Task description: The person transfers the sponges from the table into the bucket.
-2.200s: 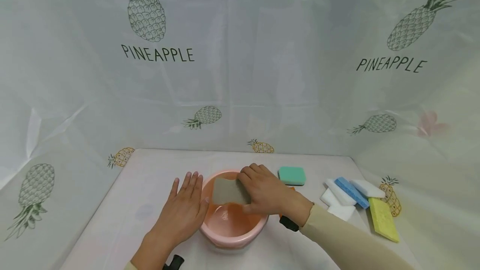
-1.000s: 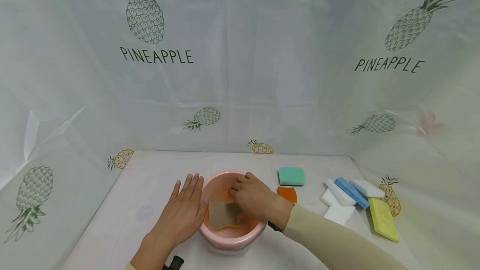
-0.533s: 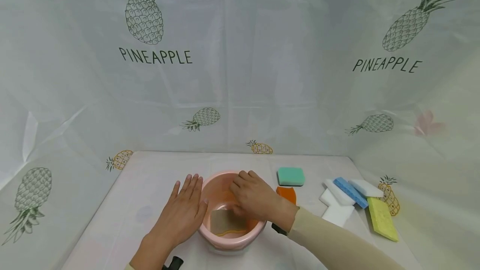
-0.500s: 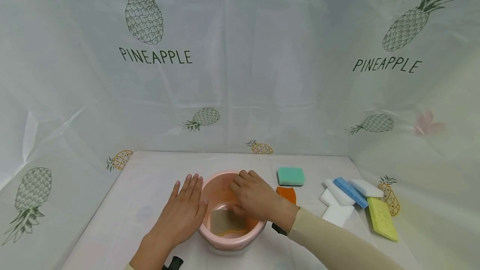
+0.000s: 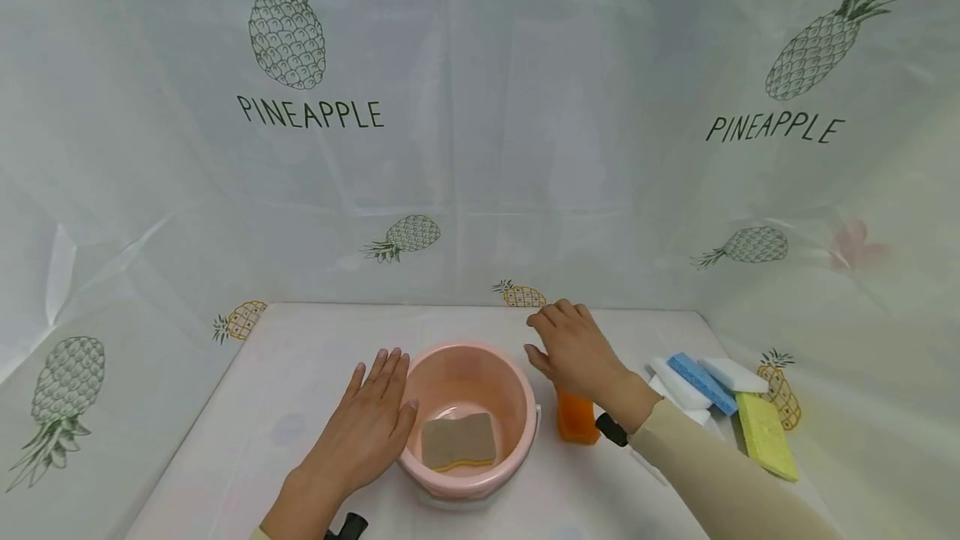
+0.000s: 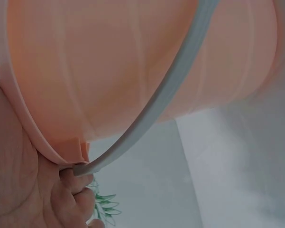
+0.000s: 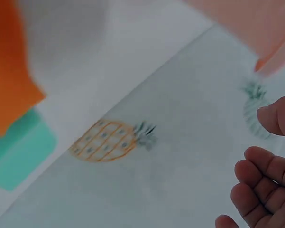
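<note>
The pink bucket is touched at its rim by the left hand, fingers straight; a brown sponge is contained inside; nothing is gripped by the right hand, loosely bent near an orange sponge and a green sponge.

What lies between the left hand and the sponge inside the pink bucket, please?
The pink bucket's wall: the head view shows the grey sponge inside, the left hand outside against the rim.

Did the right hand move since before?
Yes, to the right: the right hand was reaching into the pink bucket, and now it's out, over to the bucket's right.
</note>
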`<state>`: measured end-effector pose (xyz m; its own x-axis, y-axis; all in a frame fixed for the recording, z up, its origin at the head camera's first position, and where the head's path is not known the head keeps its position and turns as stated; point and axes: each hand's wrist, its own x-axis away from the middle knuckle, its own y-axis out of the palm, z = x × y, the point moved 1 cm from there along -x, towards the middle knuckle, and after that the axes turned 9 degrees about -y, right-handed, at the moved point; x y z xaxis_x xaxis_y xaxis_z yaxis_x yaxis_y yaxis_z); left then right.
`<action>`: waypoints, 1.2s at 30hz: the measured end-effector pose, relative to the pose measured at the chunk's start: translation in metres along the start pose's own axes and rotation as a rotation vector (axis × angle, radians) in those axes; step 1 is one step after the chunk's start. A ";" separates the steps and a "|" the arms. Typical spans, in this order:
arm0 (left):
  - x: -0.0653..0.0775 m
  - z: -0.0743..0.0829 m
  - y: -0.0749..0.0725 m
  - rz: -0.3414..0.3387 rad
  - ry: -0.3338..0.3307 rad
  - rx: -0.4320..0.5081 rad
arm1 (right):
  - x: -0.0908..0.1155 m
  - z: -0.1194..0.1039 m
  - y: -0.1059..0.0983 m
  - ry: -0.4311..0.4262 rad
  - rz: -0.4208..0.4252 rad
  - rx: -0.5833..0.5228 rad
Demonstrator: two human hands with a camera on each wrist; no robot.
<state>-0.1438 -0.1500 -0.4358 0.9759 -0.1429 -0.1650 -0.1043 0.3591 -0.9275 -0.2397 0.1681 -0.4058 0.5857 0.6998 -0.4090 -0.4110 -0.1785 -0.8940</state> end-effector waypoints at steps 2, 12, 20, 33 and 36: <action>0.000 0.001 0.000 0.001 0.004 0.003 | 0.009 0.014 0.002 0.036 -0.034 0.030; -0.001 0.001 -0.002 0.011 0.000 0.011 | 0.050 0.066 0.028 0.121 -0.172 0.115; -0.001 0.000 -0.001 0.004 -0.002 0.021 | 0.070 0.091 0.041 0.162 -0.254 0.108; 0.000 -0.002 0.001 0.001 -0.002 0.012 | 0.082 0.103 0.072 0.185 -0.377 0.089; -0.001 -0.003 0.002 -0.011 -0.007 0.008 | 0.085 0.105 0.076 0.193 -0.403 0.081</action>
<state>-0.1452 -0.1517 -0.4386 0.9783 -0.1409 -0.1522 -0.0916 0.3652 -0.9264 -0.2946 0.2860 -0.4896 0.8268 0.5588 -0.0646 -0.1721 0.1419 -0.9748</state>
